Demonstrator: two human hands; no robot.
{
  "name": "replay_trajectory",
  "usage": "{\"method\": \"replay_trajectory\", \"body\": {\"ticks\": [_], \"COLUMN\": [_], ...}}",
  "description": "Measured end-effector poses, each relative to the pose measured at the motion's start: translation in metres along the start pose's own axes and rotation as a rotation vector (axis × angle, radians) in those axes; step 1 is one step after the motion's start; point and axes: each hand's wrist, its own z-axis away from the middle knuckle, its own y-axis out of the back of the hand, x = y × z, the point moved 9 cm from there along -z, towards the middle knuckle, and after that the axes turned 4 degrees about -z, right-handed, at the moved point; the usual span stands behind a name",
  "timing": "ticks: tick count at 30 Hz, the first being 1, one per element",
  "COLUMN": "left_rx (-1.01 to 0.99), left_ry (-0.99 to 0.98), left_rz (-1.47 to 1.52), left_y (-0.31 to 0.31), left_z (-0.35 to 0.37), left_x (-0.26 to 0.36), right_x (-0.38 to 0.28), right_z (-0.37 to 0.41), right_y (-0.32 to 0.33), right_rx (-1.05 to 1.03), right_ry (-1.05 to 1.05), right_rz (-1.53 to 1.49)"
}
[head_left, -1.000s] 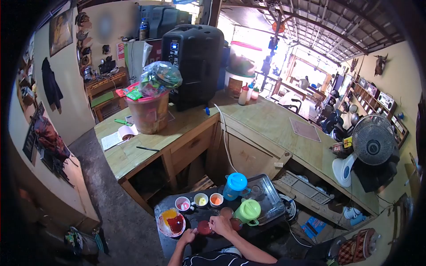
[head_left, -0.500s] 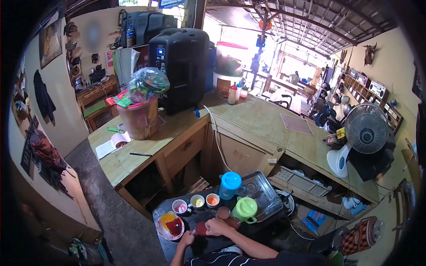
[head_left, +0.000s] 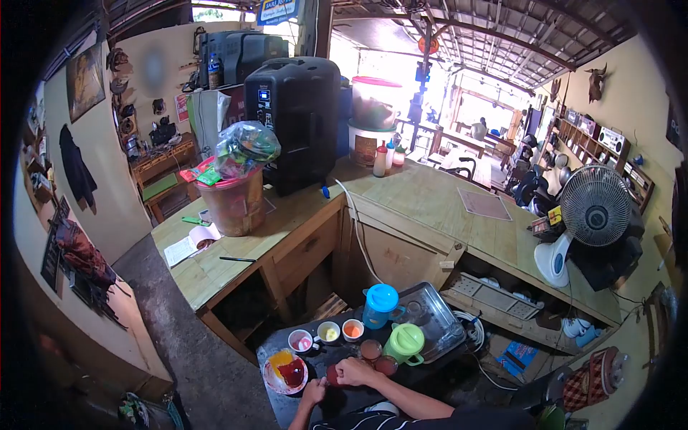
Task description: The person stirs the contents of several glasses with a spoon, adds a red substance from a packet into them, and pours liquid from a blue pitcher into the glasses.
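My right hand (head_left: 355,373) is closed, fingers bent, at the rim of a dark red thing (head_left: 332,375) that may be a glass of red drink; what the fingers pinch is hidden. Just left of it, my left hand (head_left: 314,391) is closed too, its contents hidden. Beside my left hand is a plate (head_left: 270,381) bearing yellow and red pieces that look like jelly. Two glasses of brownish drink, one of them a glass (head_left: 370,349) behind my right hand, stand near a green lidded pitcher (head_left: 405,342). All rest on a dark tabletop (head_left: 272,416).
Behind stand a pink-filled cup (head_left: 301,340), a yellow-filled cup (head_left: 328,332), an orange-filled cup (head_left: 352,330) and a blue pitcher (head_left: 380,304). A metal tray (head_left: 448,333) lies to the right. A wooden counter (head_left: 401,193) bounds the far side, carrying a speaker (head_left: 301,122) and a fan (head_left: 595,208).
The view has shifted, so everything sits slightly lower and further right. Both hands stay closed close to the red thing, with little visible movement.
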Motion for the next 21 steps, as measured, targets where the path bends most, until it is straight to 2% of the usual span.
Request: {"method": "replay_trajectory", "body": {"ticks": [3, 6, 9, 12, 15, 18, 21], "left_rx": [0.009, 0.02, 0.036, 0.029, 0.026, 0.041, 0.026], "left_ry": [0.03, 0.03, 0.068, 0.04, 0.019, -0.012, -0.001], "left_rz": [-0.045, -0.035, -0.045, -0.037, -0.003, 0.009, -0.007], "left_y": [0.005, 0.011, 0.013, 0.009, 0.001, -0.001, 0.0], "left_z": [0.007, 0.013, 0.015, 0.011, -0.001, -0.003, -0.001], "left_x": [0.008, 0.019, 0.019, 0.013, -0.002, -0.004, 0.0], "right_x": [0.008, 0.015, 0.017, 0.001, 0.009, 0.022, 0.016], "right_z": [-0.001, 0.0, -0.002, -0.004, -0.006, -0.006, -0.002], "right_y": [0.015, 0.019, -0.001, -0.006, 0.015, 0.018, 0.007], "right_rx": [0.274, 0.31, 0.026, -0.089, 0.25, 0.298, 0.093], "right_ry": [-0.046, -0.106, -0.125, -0.03, -0.047, -0.14, -0.085], "right_rz": [-0.047, 0.108, 0.165, -0.103, -0.119, 0.061, 0.165]}}
